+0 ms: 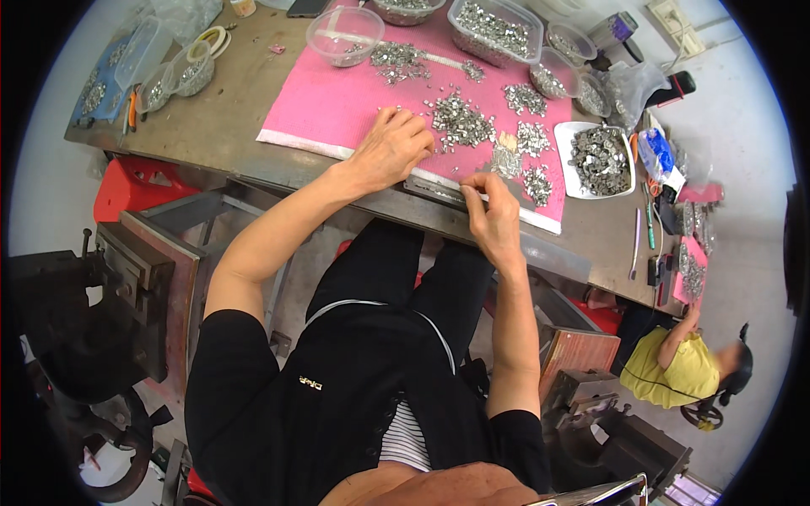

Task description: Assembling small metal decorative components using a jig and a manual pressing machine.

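My left hand (392,150) rests at the near part of the pink mat (321,105), its fingers bent together and fingertips turned down. Whatever they hold, if anything, is hidden. My right hand (494,215) pinches thumb against forefinger at the right end of a narrow metal strip (434,188), which lies along the table's front edge. The thing in that pinch is too small to make out. Just beyond both hands is a heap of small shiny metal pieces (461,121). Right of it, slim metal pieces (506,160) lie in rows beside smaller piles (537,185).
Clear tubs of metal pieces (496,34) line the mat's far side, beside a nearly bare clear bowl (344,35). A white dish (567,160) of parts stands right, near tweezers (635,244). Orange-handled pliers (132,110) lie left. A person in yellow (671,371) works far right.
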Available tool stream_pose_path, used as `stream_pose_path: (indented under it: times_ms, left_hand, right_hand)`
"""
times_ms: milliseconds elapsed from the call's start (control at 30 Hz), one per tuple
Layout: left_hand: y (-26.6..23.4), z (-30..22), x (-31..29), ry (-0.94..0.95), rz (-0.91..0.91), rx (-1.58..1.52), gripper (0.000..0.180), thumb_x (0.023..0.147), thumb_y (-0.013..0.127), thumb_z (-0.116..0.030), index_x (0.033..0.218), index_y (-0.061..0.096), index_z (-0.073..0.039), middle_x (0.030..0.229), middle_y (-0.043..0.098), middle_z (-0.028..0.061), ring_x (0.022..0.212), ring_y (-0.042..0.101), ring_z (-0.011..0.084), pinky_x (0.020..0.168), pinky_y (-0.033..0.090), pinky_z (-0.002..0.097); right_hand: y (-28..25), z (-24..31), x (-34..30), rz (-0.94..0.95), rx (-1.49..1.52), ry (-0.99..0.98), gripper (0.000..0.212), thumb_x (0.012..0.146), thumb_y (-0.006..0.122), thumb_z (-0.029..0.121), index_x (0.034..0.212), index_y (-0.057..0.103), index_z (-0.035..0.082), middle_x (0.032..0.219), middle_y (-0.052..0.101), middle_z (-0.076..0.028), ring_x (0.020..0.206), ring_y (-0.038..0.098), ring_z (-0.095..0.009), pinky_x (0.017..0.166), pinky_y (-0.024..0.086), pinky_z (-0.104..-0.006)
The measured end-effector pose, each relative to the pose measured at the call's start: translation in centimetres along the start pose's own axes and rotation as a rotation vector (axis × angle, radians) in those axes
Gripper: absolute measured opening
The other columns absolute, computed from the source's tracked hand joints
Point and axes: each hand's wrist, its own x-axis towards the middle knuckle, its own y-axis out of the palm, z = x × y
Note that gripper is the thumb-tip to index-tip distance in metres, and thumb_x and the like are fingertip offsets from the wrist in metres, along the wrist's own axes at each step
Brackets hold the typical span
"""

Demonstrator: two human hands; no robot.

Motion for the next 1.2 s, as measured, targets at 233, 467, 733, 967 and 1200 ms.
stream_pose_path:
  times_ms: [233, 467, 733, 967, 1200]
  left_hand:
    - [-0.9, -2.7, -1.4, -0.275, -0.11, -0.396, 0.008, 0.091, 0.063, -0.008, 0.098, 0.062, -0.003, 0.091, 0.06, 0.01, 0.087, 0.058, 0.0278, 0.082, 0.046, 0.0388]
    - [-0.1, -5.4, -2.8, -0.366, -0.091, -0.57, 0.009, 0.092, 0.062, -0.005, 0.099, 0.059, -0.001, 0.092, 0.06, 0.0123, 0.087, 0.057, 0.0284, 0.078, 0.046, 0.0381]
    - [1.5, -6.0, -2.9, -0.202, -0.144, -0.479, 0.009, 0.09, 0.062, -0.002, 0.096, 0.055, 0.0, 0.095, 0.059, 0.0133, 0.089, 0.056, 0.0332, 0.08, 0.046, 0.0408]
    - [0.7, -6.4, -2.9, -0.115, -0.152, -0.313, 0.009, 0.087, 0.061, -0.001, 0.093, 0.055, 0.0, 0.089, 0.055, 0.0133, 0.083, 0.055, 0.0324, 0.077, 0.047, 0.0419]
    - [0.3, -6.8, -2.8, -0.14, -0.09, -0.304, 0.011, 0.089, 0.062, 0.0, 0.097, 0.056, 0.0, 0.093, 0.059, 0.0127, 0.086, 0.06, 0.0329, 0.077, 0.05, 0.0418]
  right_hand:
    - [2.2, 0.3, -1.3, -0.067, -0.007, -0.114, 0.012, 0.086, 0.067, -0.002, 0.094, 0.059, 0.003, 0.092, 0.064, -0.011, 0.087, 0.06, -0.03, 0.079, 0.044, -0.04]
    - [2.9, 0.1, -1.4, -0.101, -0.174, -0.161, 0.012, 0.086, 0.068, 0.0, 0.094, 0.061, 0.003, 0.095, 0.066, -0.01, 0.087, 0.061, -0.029, 0.081, 0.044, -0.0397]
    - [2.5, 0.4, -1.8, -0.175, -0.319, -0.289, 0.014, 0.086, 0.069, 0.001, 0.097, 0.062, 0.003, 0.097, 0.065, -0.012, 0.089, 0.061, -0.029, 0.083, 0.044, -0.0396]
    - [-7.0, 12.0, -4.0, -0.699, 0.606, -0.601, 0.004, 0.088, 0.062, 0.007, 0.087, 0.062, 0.003, 0.089, 0.061, -0.008, 0.082, 0.06, -0.02, 0.073, 0.049, -0.0313]
    - [-9.1, 19.2, -2.2, -0.761, 0.913, -1.435, 0.01, 0.096, 0.053, -0.003, 0.104, 0.059, 0.001, 0.1, 0.059, -0.005, 0.091, 0.06, -0.016, 0.082, 0.052, -0.0269]
